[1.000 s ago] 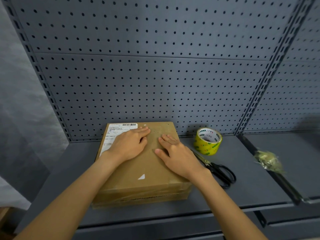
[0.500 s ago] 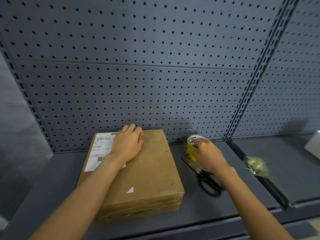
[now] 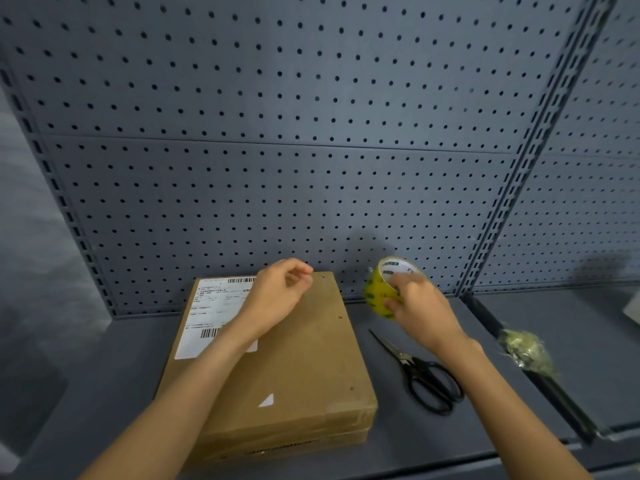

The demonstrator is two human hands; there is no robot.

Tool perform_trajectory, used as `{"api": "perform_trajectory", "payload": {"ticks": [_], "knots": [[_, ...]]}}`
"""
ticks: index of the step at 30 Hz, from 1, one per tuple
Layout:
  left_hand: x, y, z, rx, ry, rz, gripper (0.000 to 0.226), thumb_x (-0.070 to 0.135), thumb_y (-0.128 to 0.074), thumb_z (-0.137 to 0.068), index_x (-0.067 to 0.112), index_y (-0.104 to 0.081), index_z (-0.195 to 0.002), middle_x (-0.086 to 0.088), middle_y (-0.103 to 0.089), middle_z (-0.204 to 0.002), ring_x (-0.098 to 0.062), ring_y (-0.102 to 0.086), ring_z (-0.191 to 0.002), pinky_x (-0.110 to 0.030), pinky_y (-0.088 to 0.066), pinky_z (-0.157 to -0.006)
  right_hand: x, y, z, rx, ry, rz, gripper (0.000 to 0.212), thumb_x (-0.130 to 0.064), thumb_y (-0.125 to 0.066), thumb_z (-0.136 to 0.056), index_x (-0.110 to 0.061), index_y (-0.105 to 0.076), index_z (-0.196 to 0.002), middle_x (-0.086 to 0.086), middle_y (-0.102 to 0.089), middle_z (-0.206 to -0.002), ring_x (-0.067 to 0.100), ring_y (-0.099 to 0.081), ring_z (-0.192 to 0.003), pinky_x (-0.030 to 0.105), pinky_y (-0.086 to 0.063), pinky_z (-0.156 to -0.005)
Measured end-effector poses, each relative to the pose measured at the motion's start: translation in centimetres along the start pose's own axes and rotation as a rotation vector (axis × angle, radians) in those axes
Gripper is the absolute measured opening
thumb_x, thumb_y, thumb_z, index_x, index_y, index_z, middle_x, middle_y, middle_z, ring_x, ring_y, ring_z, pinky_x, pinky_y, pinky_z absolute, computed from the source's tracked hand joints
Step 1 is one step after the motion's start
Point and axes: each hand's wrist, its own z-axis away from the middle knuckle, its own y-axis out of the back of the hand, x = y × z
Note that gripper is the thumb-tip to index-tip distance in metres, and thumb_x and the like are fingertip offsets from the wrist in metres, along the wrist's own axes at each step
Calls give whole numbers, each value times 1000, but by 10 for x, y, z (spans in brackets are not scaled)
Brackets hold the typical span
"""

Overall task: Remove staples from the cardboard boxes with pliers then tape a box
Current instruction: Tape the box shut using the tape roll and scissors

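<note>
My right hand (image 3: 420, 308) grips the yellow tape roll (image 3: 382, 291), lifted off the grey shelf (image 3: 398, 441) beside the cardboard box (image 3: 298, 368); my fingers (image 3: 393, 304) hide much of the roll's near side. My left hand (image 3: 277, 294) hovers above the box's far edge, fingers loosely curled, holding nothing, covering part of the shipping label (image 3: 207, 313). Black scissors (image 3: 420, 377) lie just right of the box. A crumpled tape wad (image 3: 528, 351) sits on the shelf divider, blurred.
</note>
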Motion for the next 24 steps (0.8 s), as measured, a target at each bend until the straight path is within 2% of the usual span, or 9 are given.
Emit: {"api": "perform_trajectory", "payload": {"ticks": [4, 7, 10, 13, 15, 20, 22, 24], "knots": [[8, 1, 3, -83, -12, 192, 38, 28, -70, -82, 26, -59, -118, 12, -61, -108, 0, -57, -101, -17, -47, -88, -30, 28, 3, 56, 152, -117, 22, -20, -61, -91, -11, -59, -111, 2, -59, -109, 21, -51, -98, 27, -33, -69], [11, 1, 2, -99, -28, 268, 55, 31, -76, -73, 30, -54, -124, 13, -59, -113, 1, -55, -105, -18, -46, -89, -46, 34, 8, 71, 231, -157, 18, -20, -62, -90, -13, -60, -106, -2, -59, -107, 19, -51, -99, 25, -32, -70], [13, 3, -1, -67, -76, 310, 43, 28, -80, -69, 30, -62, -108, 8, -64, -105, -5, -59, -99, -22, -49, -87, -56, 36, 7, 84, 258, -164, 19, -21, -62, -90, -13, -60, -107, -2, -60, -108, 18, -50, -100, 23, -29, -70], [16, 6, 0, -17, -96, 338, 18, 16, -80, -71, 19, -68, -84, 3, -68, -85, -10, -63, -82, -26, -52, -78, -62, 34, 6, 87, 267, -178, 19, -22, -61, -90, -12, -60, -107, 0, -61, -110, 18, -51, -100, 24, -34, -72], [18, 8, 2, -4, -101, 339, 11, 14, -77, -74, 16, -67, -76, 1, -68, -78, -11, -62, -75, -27, -53, -73, -64, 33, 6, 86, 270, -188, 20, -22, -61, -90, -12, -60, -107, -1, -61, -109, 17, -51, -99, 25, -35, -72], [18, 7, 5, 45, -126, 312, 11, 12, -72, -80, 17, -64, -73, 1, -66, -75, -11, -60, -72, -29, -52, -71, -63, 28, 5, 25, 233, -320, 18, -27, -63, -88, -17, -59, -102, -3, -56, -98, 15, -49, -84, 31, -43, -72], [18, 6, 6, 53, -125, 315, 11, 10, -70, -81, 16, -63, -74, 1, -65, -74, -9, -58, -70, -28, -52, -69, -61, 22, 5, 1, 216, -382, 12, -29, -65, -87, -21, -57, -92, -2, -56, -90, 14, -50, -78, 27, -42, -67], [17, 5, 6, 56, -116, 317, 13, 9, -68, -82, 16, -62, -73, 3, -63, -72, -7, -57, -68, -26, -50, -67, -59, 16, 5, 5, 209, -433, 16, -31, -67, -86, -24, -53, -82, -5, -53, -81, 9, -46, -70, 18, -35, -60]]}}
